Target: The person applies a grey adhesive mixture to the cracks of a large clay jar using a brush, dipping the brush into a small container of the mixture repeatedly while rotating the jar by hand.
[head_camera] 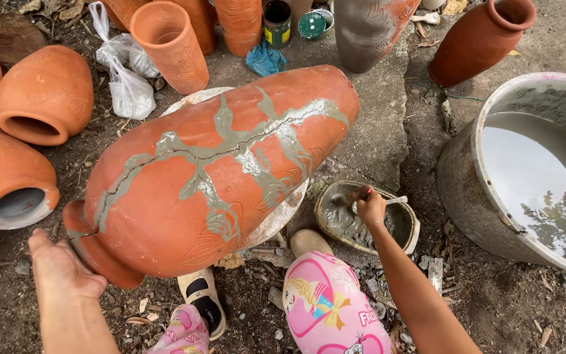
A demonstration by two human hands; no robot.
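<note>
A left hand [60, 269] lies flat and open against the rim of a grey-patched terracotta jar [217, 164]; the right hand [370, 206] grips a brush [355, 195] over a bowl [409, 226] of grey paste, near white plastic bags [126, 78].

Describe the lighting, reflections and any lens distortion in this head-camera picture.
Head view: soft, even daylight with no hard shadows; the water in the grey tub mirrors sky and foliage; wide-angle bulge swells the big patched jar; the right hand is sharp.
</note>
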